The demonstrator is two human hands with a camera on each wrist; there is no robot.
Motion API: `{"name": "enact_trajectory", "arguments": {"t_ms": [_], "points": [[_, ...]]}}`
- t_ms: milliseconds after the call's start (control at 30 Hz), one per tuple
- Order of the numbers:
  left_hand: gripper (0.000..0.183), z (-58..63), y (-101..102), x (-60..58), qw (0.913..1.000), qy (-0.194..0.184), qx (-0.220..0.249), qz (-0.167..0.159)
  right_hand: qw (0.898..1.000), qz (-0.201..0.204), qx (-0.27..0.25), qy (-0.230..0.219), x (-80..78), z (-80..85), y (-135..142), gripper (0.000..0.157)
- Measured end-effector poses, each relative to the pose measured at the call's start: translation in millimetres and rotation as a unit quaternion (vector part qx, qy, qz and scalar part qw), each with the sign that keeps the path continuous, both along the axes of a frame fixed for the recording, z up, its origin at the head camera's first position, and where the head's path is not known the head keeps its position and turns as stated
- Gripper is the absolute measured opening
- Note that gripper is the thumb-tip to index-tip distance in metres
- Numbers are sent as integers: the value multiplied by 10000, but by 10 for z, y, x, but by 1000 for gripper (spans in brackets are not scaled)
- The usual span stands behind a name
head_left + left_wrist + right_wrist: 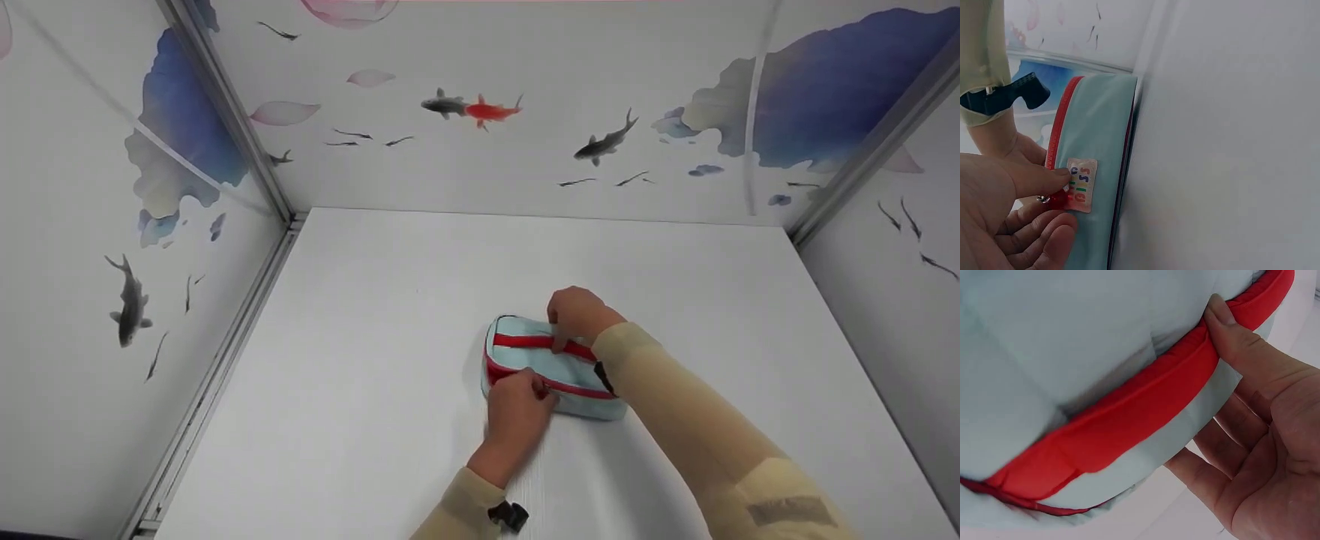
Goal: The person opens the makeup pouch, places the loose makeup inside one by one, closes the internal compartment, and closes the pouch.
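A light blue fabric zip pouch (570, 366) lies on the white table, with a red strap (525, 341) across its top and a red zipper (1064, 121) along its side. At the near side, my left hand (519, 409) pinches the red zipper pull (1058, 201) between thumb and fingers, beside a small label with coloured letters (1085, 185). My right hand (581, 313) grips the pouch at its far side. Its thumb (1233, 340) presses on the strap while the other fingers lie behind the pouch, partly hidden. The pouch's contents cannot be seen.
The white table (360, 337) extends around the pouch. White panels painted with fish and blue leaves, such as the back wall (525, 172), border it at the back and both sides. A metal frame edge (217, 360) runs along the left.
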State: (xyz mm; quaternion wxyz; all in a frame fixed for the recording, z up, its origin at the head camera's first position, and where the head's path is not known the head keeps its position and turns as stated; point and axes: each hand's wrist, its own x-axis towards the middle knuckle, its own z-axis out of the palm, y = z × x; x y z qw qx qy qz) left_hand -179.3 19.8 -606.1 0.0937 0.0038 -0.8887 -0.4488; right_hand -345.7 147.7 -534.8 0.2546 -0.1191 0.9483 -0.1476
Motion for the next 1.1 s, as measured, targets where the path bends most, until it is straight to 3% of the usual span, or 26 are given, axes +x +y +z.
{"name": "enact_trajectory", "arguments": {"t_ms": [233,667,867,1100], "points": [[14,21,-127,12,9993,86,188,-322,9999,-123,53,-89,9,37,38,36],[16,45,-249,139,9981,109,-89,-606,9995,-312,-35,-99,67,48,33,35],[15,41,-303,162,9979,19,-105,-641,9983,-496,-290,-72,114,45,-11,38],[16,21,-353,160,9979,-61,-124,-629,9985,-448,-329,18,134,29,-73,36]]}}
